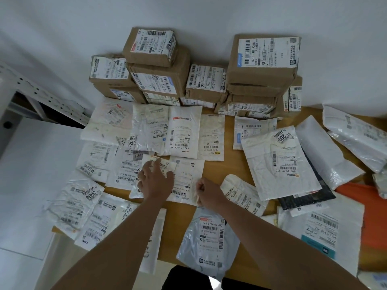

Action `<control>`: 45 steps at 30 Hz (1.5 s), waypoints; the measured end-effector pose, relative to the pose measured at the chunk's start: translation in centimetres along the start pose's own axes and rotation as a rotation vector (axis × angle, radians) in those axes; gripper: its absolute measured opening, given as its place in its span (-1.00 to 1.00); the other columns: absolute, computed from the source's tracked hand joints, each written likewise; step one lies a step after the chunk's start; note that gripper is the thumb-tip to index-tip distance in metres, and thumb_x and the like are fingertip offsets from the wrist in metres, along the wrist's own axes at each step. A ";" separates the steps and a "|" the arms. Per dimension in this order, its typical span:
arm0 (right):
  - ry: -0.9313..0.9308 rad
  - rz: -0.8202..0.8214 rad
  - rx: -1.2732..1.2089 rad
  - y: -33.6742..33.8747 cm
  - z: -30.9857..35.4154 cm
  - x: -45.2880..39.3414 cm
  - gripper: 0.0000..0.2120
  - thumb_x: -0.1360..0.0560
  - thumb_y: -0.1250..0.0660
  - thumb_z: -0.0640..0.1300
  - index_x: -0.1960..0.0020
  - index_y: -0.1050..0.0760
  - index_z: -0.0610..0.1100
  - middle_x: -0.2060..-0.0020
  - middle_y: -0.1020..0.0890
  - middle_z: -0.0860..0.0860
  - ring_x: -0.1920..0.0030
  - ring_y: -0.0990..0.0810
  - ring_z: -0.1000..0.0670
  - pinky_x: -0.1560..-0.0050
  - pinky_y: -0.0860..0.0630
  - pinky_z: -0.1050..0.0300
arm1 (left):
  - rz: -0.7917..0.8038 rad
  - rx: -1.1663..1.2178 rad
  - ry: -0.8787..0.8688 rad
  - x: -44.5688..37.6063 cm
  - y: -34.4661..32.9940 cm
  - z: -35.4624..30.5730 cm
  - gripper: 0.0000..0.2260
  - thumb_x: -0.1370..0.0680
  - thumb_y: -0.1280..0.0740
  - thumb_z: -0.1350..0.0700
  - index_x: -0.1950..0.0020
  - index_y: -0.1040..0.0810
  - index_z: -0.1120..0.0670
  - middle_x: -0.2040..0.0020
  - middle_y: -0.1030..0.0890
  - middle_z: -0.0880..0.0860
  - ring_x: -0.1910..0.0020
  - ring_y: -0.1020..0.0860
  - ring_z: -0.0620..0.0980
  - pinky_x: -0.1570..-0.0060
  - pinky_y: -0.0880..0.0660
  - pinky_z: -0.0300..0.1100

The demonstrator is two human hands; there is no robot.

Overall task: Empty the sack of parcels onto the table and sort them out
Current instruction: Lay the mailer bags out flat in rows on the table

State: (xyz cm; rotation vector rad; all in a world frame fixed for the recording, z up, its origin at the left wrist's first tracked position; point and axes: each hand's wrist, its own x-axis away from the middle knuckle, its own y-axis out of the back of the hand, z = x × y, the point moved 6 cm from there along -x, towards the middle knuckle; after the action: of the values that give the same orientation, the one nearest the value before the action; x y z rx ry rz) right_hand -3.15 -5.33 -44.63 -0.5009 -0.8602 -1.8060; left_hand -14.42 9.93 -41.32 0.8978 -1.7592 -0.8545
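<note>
Both hands work among flat mailers on the surface (230, 164).
Left hand (155, 181) rests, fingers spread, on a small white mailer (165, 164); right hand (209, 192) pinches another mailer's edge (196, 198).

Soft, even indoor light, wide-angle view with bent edges

No hard shadows fall anywhere; only faint ones sit under the arms and along the cardboard boxes (261, 65) at the back. Mild sheen shows on the plastic mailers (354, 135) at right. The wall (62, 28) reads pale grey-blue. Label print near the middle is partly readable, softer toward the corners, where the counter (230, 164) edge and shelf frame (41, 95) curve.
</note>
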 end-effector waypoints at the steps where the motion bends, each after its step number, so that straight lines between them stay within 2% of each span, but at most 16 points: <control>1: -0.005 0.003 -0.003 0.0 0.1 -0.1 -0.76 -0.58 -0.13 -0.28 0.17 -0.39 -0.01 0.30 -0.58 -0.08 0.30 -0.60 -0.08 0.18 -0.62 -0.16 | -0.001 -0.005 0.000 -0.1 0.0 0.1 -0.47 -0.53 -0.29 -0.04 -0.48 -0.25 -0.05 -0.50 -0.17 0.08 -0.44 -0.16 0.20 -0.35 -0.19 0.23; 6: 0.020 -0.009 0.004 0.7 1.0 -0.5 -0.79 -0.57 -0.14 -0.28 0.14 -0.39 -0.01 0.25 -0.57 -0.01 0.24 -0.61 -0.03 0.14 -0.60 -0.02 | -0.003 -0.024 -0.009 -0.1 0.0 0.3 -0.49 -0.54 -0.28 0.00 -0.47 -0.25 -0.04 -0.50 -0.16 0.09 -0.45 -0.15 0.19 -0.35 -0.19 0.23; 10: 0.238 -0.157 0.398 1.6 1.9 0.5 -0.92 -0.57 -0.19 -0.10 0.08 -0.38 -0.09 0.11 -0.43 0.02 0.18 -0.46 0.02 0.24 -0.42 0.14 | -0.050 -0.005 -0.007 0.0 0.3 0.5 -0.53 -0.57 -0.25 -0.01 -0.47 -0.27 -0.02 -0.49 -0.19 0.12 -0.45 -0.16 0.20 -0.36 -0.17 0.24; 12: 0.358 -0.188 0.571 1.1 1.9 1.3 -0.79 -0.54 -0.19 -0.02 -0.02 -0.44 -0.15 0.06 -0.43 -0.01 0.14 -0.40 0.04 0.22 -0.41 0.15 | -0.098 0.004 -0.014 0.2 0.8 0.8 -0.53 -0.58 -0.25 0.00 -0.48 -0.27 0.02 -0.48 -0.20 0.14 -0.46 -0.16 0.21 -0.37 -0.17 0.22; 14: 0.452 -0.249 0.678 0.6 1.6 2.1 -0.67 -0.48 -0.14 0.05 -0.02 -0.49 -0.17 0.08 -0.49 -0.04 0.13 -0.44 -0.01 0.21 -0.49 0.10 | -0.116 0.008 -0.003 0.6 1.0 1.3 -0.52 -0.58 -0.26 0.01 -0.48 -0.27 0.04 -0.49 -0.20 0.15 -0.45 -0.16 0.21 -0.38 -0.18 0.20; 18: 0.543 -0.328 0.810 -0.1 1.4 3.2 -0.66 -0.42 -0.16 0.09 0.04 -0.53 -0.13 0.17 -0.53 -0.04 0.17 -0.49 -0.05 0.21 -0.53 0.05 | -0.128 0.035 0.041 2.0 1.2 2.9 -0.53 -0.56 -0.27 0.03 -0.46 -0.28 0.04 -0.48 -0.20 0.15 -0.45 -0.15 0.21 -0.40 -0.17 0.21; 21: 0.651 -0.344 0.861 -1.0 1.7 4.4 -0.75 -0.43 -0.24 0.03 0.06 -0.53 -0.13 0.18 -0.54 -0.03 0.16 -0.49 -0.06 0.17 -0.53 0.03 | -0.196 0.068 0.130 3.8 1.6 4.6 -0.50 -0.55 -0.28 0.03 -0.46 -0.25 0.03 -0.48 -0.21 0.15 -0.46 -0.14 0.20 -0.40 -0.13 0.19; 24: 0.695 -0.359 0.841 -1.4 1.7 5.3 -0.79 -0.43 -0.25 0.01 0.07 -0.52 -0.11 0.19 -0.53 -0.01 0.15 -0.47 -0.04 0.15 -0.50 0.05 | -0.243 0.109 0.337 6.0 1.7 7.5 -0.48 -0.55 -0.27 -0.02 -0.47 -0.19 0.01 -0.51 -0.15 0.12 -0.50 -0.06 0.17 -0.44 -0.05 0.16; 26: 0.700 -0.354 0.833 -1.5 1.5 5.7 -0.80 -0.43 -0.26 0.01 0.08 -0.51 -0.10 0.20 -0.52 0.00 0.15 -0.46 -0.03 0.14 -0.47 0.05 | -0.214 0.131 0.481 7.6 0.8 9.7 -0.45 -0.57 -0.22 -0.09 -0.51 -0.13 -0.01 -0.56 -0.06 0.09 -0.54 0.03 0.14 -0.47 0.02 0.19; 29: 0.696 -0.320 0.867 -1.9 1.2 5.9 -0.80 -0.41 -0.32 0.00 0.08 -0.51 -0.12 0.20 -0.52 -0.02 0.14 -0.48 -0.06 0.13 -0.46 0.01 | -0.132 0.165 0.604 9.8 -1.1 11.5 -0.37 -0.58 -0.16 -0.20 -0.57 0.00 -0.06 -0.60 0.04 0.05 -0.56 0.12 0.14 -0.47 0.13 0.26; 31: 0.693 -0.289 0.884 -2.2 1.0 6.2 -0.80 -0.40 -0.31 0.00 0.08 -0.50 -0.12 0.20 -0.52 -0.02 0.15 -0.48 -0.08 0.14 -0.46 0.01 | -0.107 0.218 0.643 10.7 -1.9 11.9 -0.36 -0.58 -0.18 -0.21 -0.58 0.00 -0.09 -0.61 0.06 0.03 -0.57 0.13 0.15 -0.45 0.15 0.30; 35: 0.686 -0.216 0.913 -2.0 0.6 6.6 -0.72 -0.39 -0.23 0.07 0.05 -0.51 -0.12 0.17 -0.53 -0.02 0.14 -0.49 -0.09 0.12 -0.50 -0.03 | -0.081 0.266 0.621 10.9 -2.5 11.9 -0.36 -0.56 -0.24 -0.16 -0.56 -0.04 -0.10 -0.60 0.04 0.01 -0.57 0.11 0.15 -0.45 0.13 0.33; 37: 0.736 -0.126 0.970 -2.6 0.2 7.1 -0.62 -0.37 -0.22 0.18 0.05 -0.51 -0.10 0.14 -0.53 -0.02 0.10 -0.50 -0.09 0.09 -0.53 -0.07 | -0.079 0.284 0.595 10.9 -2.5 11.8 -0.37 -0.56 -0.25 -0.13 -0.56 -0.05 -0.10 -0.60 0.03 0.01 -0.57 0.10 0.15 -0.44 0.13 0.34; 39: 0.744 0.020 1.091 -3.5 -0.8 7.4 -0.43 -0.32 -0.16 0.38 -0.03 -0.50 -0.07 0.03 -0.54 -0.04 0.00 -0.51 -0.10 0.00 -0.53 -0.08 | -0.079 0.287 0.577 10.8 -2.6 11.5 -0.37 -0.56 -0.26 -0.12 -0.56 -0.05 -0.10 -0.60 0.03 0.01 -0.57 0.10 0.14 -0.44 0.12 0.35; 41: 0.726 0.110 1.219 -4.1 -2.0 7.6 -0.25 -0.23 -0.12 0.52 -0.09 -0.50 -0.05 -0.02 -0.54 -0.04 -0.01 -0.53 -0.10 0.02 -0.53 -0.08 | -0.077 0.291 0.556 10.7 -2.7 11.1 -0.37 -0.56 -0.26 -0.11 -0.55 -0.05 -0.10 -0.59 0.03 0.01 -0.57 0.10 0.14 -0.44 0.12 0.35; 45: 0.752 0.138 1.210 -4.7 -3.4 8.0 -0.21 -0.13 -0.40 0.48 -0.12 -0.47 -0.06 -0.02 -0.55 -0.05 0.03 -0.56 -0.09 0.08 -0.55 -0.03 | -0.117 0.274 0.527 11.1 -2.5 10.5 -0.36 -0.55 -0.26 -0.10 -0.56 -0.05 -0.07 -0.59 0.01 0.03 -0.57 0.11 0.12 -0.46 0.16 0.29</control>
State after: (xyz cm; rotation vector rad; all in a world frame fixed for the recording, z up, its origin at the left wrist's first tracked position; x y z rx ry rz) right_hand -10.39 -11.82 -42.92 0.8189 -1.1170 -0.9173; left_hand -26.90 0.79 -41.91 1.2831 -1.3834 -0.3959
